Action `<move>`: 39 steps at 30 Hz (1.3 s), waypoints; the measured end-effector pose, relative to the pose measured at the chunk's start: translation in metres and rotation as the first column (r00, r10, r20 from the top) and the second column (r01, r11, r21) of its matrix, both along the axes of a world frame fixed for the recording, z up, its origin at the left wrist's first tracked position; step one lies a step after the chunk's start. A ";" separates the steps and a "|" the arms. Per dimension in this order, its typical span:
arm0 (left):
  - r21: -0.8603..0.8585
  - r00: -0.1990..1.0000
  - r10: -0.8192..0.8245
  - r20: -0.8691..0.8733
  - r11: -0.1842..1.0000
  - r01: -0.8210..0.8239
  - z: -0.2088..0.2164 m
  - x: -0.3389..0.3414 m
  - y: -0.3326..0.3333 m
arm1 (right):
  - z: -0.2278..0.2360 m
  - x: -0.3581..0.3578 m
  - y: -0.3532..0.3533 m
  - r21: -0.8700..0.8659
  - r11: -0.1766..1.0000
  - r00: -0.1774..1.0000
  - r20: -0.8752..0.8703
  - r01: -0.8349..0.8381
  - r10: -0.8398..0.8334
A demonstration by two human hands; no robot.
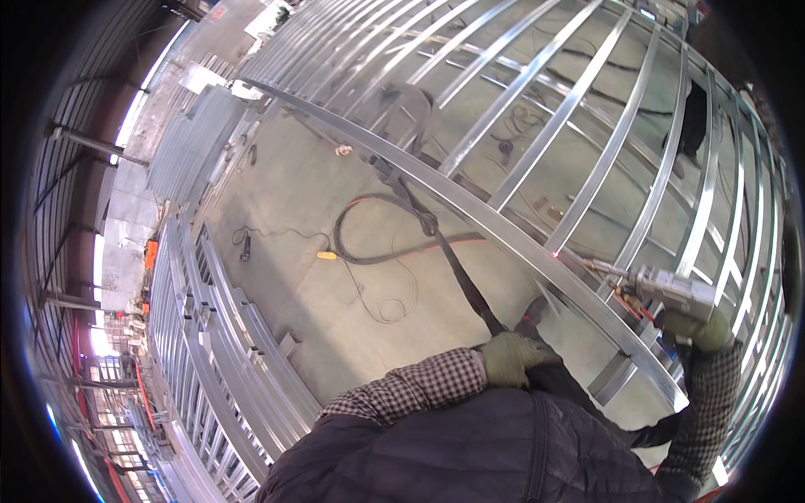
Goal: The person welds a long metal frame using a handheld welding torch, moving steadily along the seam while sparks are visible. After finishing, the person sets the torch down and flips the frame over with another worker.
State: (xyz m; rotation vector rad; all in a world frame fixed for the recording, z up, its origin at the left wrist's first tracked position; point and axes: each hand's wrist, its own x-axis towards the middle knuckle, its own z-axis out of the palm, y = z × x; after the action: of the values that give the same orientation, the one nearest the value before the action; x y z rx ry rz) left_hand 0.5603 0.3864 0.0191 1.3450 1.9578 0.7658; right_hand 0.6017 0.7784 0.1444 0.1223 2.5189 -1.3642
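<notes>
My right hand (pixel 703 329), in a green work glove, is closed round the grip of a welding gun (pixel 677 289) with a boxy grey body. Its thin nozzle points left at the long metal edge beam (pixel 470 201) of a frame, where a small red dot glows near a slat's joint. Whether the tip touches the metal, I cannot tell. My left hand (pixel 508 359), gloved alike, is closed round a thick black sheathed cable (pixel 459 272) in front of my body. The cable runs away from me, up toward the beam.
Parallel metal slats (pixel 579 101) join the beam and fill the far and right side. More metal sections (pixel 260 360) are stacked at the left. On the floor lie a looped hose (pixel 340 235), a yellow piece (pixel 326 255) on a thin cord and a dark hand tool (pixel 246 248).
</notes>
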 end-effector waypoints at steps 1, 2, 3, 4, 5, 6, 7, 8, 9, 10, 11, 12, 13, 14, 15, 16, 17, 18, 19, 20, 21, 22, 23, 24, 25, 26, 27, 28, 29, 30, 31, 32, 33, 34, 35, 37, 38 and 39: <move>-0.009 1.000 -0.020 -0.004 1.000 0.020 0.000 0.006 0.003 | 0.005 0.015 -0.001 0.008 0.999 0.999 0.006 0.034 -0.034; -0.025 0.998 -0.052 -0.021 0.998 0.051 0.000 0.011 0.007 | 0.009 0.027 -0.002 -0.086 0.991 0.988 0.120 0.105 -0.095; -0.010 0.998 -0.061 0.021 0.998 0.062 0.000 0.016 0.013 | 0.012 0.039 -0.003 -0.165 0.971 0.967 0.218 0.172 -0.134; -0.006 0.995 -0.079 0.053 0.997 0.080 0.001 0.022 0.019 | 0.016 0.049 -0.003 -0.145 0.972 0.959 0.242 0.187 -0.149; -0.002 0.991 -0.095 0.090 0.995 0.095 0.002 0.027 0.024 | 0.021 0.059 -0.002 -0.124 0.972 0.949 0.271 0.201 -0.162; -0.032 0.990 -0.107 0.096 0.993 0.111 0.004 0.033 0.030 | 0.024 0.067 -0.002 -0.102 0.976 0.945 0.285 0.194 -0.158; -0.049 0.987 -0.106 0.121 0.992 0.112 0.005 0.037 0.035 | 0.028 0.074 -0.001 -0.122 0.959 0.932 0.296 0.256 -0.211; -0.060 0.985 -0.105 0.137 0.992 0.114 0.006 0.041 0.039 | 0.030 0.080 -0.001 -0.142 0.944 0.924 0.293 0.297 -0.247; -0.051 0.983 -0.104 0.154 0.992 0.113 0.006 0.046 0.045 | 0.034 0.082 0.002 -0.136 0.940 0.916 0.306 0.312 -0.259; -0.080 0.988 -0.073 0.134 0.993 0.084 0.006 0.049 0.048 | 0.038 0.083 0.005 -0.130 0.936 0.908 0.318 0.326 -0.272; -0.081 0.991 -0.049 0.120 0.995 0.059 0.005 0.053 0.051 | 0.040 0.083 0.010 -0.125 0.955 0.934 0.277 0.270 -0.227; -0.089 0.991 -0.038 0.125 0.995 0.050 0.003 0.059 0.059 | 0.042 0.082 0.016 -0.106 0.969 0.951 0.242 0.223 -0.192; -0.054 0.994 -0.036 0.099 0.998 0.042 0.001 0.063 0.065 | 0.044 0.081 0.024 -0.073 0.982 0.967 0.201 0.171 -0.154; -0.038 0.995 -0.038 0.096 0.998 0.042 -0.002 0.066 0.069 | 0.041 0.080 0.031 -0.123 0.980 0.971 0.200 0.160 -0.133; -0.027 0.995 -0.003 0.105 1.000 0.006 -0.003 0.071 0.074 | 0.038 0.078 0.040 -0.179 0.976 0.980 0.176 0.125 -0.093; -0.012 0.994 0.043 0.104 0.999 -0.042 -0.002 0.075 0.078 | 0.035 0.075 0.049 -0.201 0.973 0.981 0.177 0.110 -0.075; 0.062 0.990 0.103 0.091 0.992 -0.109 0.000 0.082 0.079 | 0.031 0.072 0.059 -0.201 0.977 0.983 0.182 0.074 -0.037; 0.075 0.990 0.134 0.039 0.988 -0.137 0.003 0.091 0.087 | 0.029 0.069 0.070 -0.202 0.979 0.983 0.185 0.037 0.001; 0.105 0.984 0.174 0.022 0.979 -0.175 0.007 0.096 0.093 | 0.028 0.063 0.081 -0.151 0.988 0.979 0.193 -0.032 0.062; 0.101 0.978 0.210 0.002 0.973 -0.209 0.013 0.103 0.097 | 0.025 0.056 0.089 -0.108 0.994 0.960 0.275 -0.030 0.059; 0.086 0.969 0.248 -0.014 0.965 -0.246 0.019 0.111 0.100 | 0.023 0.053 0.094 -0.280 0.959 0.959 0.280 0.045 0.036; 0.076 0.953 0.292 -0.080 0.955 -0.286 0.025 0.119 0.107 | 0.020 0.044 0.099 -0.289 0.957 0.962 0.258 -0.012 0.090; 0.079 0.946 0.320 -0.056 0.946 -0.316 0.030 0.125 0.111 | 0.017 0.035 0.101 -0.225 0.973 0.953 0.280 -0.055 0.119; 0.081 0.937 0.347 -0.045 0.936 -0.343 0.035 0.131 0.115 | 0.018 0.030 0.104 -0.296 0.955 0.944 0.308 -0.023 0.118; 0.086 0.927 0.374 -0.036 0.925 -0.370 0.039 0.136 0.119 | 0.018 0.022 0.107 -0.278 0.959 0.932 0.330 -0.056 0.150; 0.047 0.922 0.388 -0.015 0.921 -0.387 0.043 0.141 0.120 | 0.015 0.016 0.106 -0.288 0.956 0.930 0.332 -0.060 0.158; 0.012 0.915 0.403 0.004 0.915 -0.403 0.045 0.145 0.122 | 0.013 0.011 0.105 -0.295 0.953 0.928 0.333 -0.066 0.167; -0.025 0.905 0.425 0.019 0.905 -0.424 0.046 0.149 0.123 | 0.010 0.006 0.103 -0.337 0.939 0.925 0.326 -0.077 0.193; 0.007 0.888 0.460 0.009 0.888 -0.460 0.046 0.152 0.125 | 0.006 -0.001 0.100 -0.378 0.922 0.923 0.316 -0.089 0.218; 0.039 0.868 0.497 -0.004 0.867 -0.497 0.045 0.154 0.127 | 0.002 -0.007 0.097 -0.417 0.903 0.922 0.303 -0.100 0.242; 0.071 0.847 0.532 -0.016 0.845 -0.530 0.043 0.156 0.128 | -0.001 -0.011 0.093 -0.446 0.890 0.915 0.314 -0.094 0.254; 0.076 0.841 0.540 -0.012 0.839 -0.538 0.041 0.157 0.128 | -0.005 -0.016 0.090 -0.473 0.877 0.908 0.325 -0.087 0.266; 0.083 0.837 0.547 -0.007 0.834 -0.545 0.039 0.157 0.129 | -0.008 -0.020 0.087 -0.499 0.863 0.901 0.336 -0.077 0.275; 0.091 0.833 0.553 -0.002 0.830 -0.551 0.036 0.156 0.129 | -0.012 -0.024 0.084 -0.555 0.830 0.892 0.348 -0.052 0.288; 0.119 0.826 0.564 -0.013 0.821 -0.558 0.034 0.156 0.130 | -0.015 -0.027 0.083 -0.563 0.824 0.890 0.347 -0.056 0.297; 0.176 0.813 0.581 -0.035 0.805 -0.567 0.028 0.153 0.132 | -0.019 -0.032 0.082 -0.545 0.838 0.879 0.381 -0.038 0.287; 0.208 0.805 0.591 -0.040 0.793 -0.572 0.025 0.150 0.134 | -0.021 -0.034 0.083 -0.534 0.844 0.874 0.387 -0.048 0.295; 0.240 0.799 0.600 -0.044 0.783 -0.574 0.022 0.147 0.136 | -0.023 -0.036 0.085 -0.526 0.849 0.866 0.398 -0.056 0.304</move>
State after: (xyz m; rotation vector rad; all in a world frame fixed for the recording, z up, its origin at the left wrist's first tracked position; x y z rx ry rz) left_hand 0.7073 0.5225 0.0407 0.8852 2.4913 1.2443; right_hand 0.5653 0.8630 0.1219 0.0853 1.6749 -1.6226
